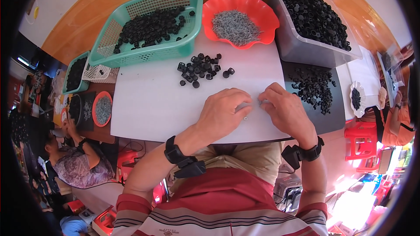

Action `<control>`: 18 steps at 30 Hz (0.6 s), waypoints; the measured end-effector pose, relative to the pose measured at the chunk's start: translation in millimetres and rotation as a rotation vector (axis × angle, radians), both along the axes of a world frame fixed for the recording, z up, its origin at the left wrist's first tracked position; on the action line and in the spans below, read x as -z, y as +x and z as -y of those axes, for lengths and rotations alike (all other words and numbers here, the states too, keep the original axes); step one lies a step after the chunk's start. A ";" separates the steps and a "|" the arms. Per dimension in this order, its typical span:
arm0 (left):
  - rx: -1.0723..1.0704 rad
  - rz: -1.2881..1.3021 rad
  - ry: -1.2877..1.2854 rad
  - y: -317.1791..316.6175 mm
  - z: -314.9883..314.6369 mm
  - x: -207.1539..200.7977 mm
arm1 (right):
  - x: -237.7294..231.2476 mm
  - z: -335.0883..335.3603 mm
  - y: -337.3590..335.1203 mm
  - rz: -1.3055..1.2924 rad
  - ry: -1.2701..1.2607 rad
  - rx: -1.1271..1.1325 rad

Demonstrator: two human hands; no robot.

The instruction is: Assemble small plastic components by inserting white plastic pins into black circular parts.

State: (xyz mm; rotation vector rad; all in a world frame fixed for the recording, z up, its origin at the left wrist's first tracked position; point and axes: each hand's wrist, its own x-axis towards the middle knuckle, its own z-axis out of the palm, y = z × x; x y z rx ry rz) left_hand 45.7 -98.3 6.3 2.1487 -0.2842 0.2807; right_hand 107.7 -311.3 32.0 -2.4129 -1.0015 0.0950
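Observation:
Above the front part of a white work surface (144, 118), my two hands face each other with a small gap between them. My left hand (223, 111) is curved, its thumb apart from the bent fingers, and nothing shows between them. On my right hand (284, 109) the thumb and fingertips are pinched together; a tiny greyish bit shows at the tips, too small to name. A small pale ring-like piece (246, 118) lies on the surface beside my left thumb. Farther back sits a loose pile of small black plastic parts (199, 67).
At the back stand a green basket (144, 54) of black parts, a red scalloped bowl (267, 19) of metal screws and a grey bin (302, 52) of black caps. Smaller black pieces (313, 85) cover a dark board at right. Another person (83, 161) works at left.

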 end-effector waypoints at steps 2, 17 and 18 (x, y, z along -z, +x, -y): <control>0.004 0.011 0.011 0.9 3.1 1.2 | -1.6 -0.8 -0.8 0.000 0.002 0.005; 0.026 0.021 0.003 8.1 12.7 3.2 | 7.4 0.6 -2.5 -0.121 0.246 0.067; 0.024 0.013 -0.001 8.4 13.0 3.0 | 7.5 0.4 -3.0 -0.140 0.274 0.078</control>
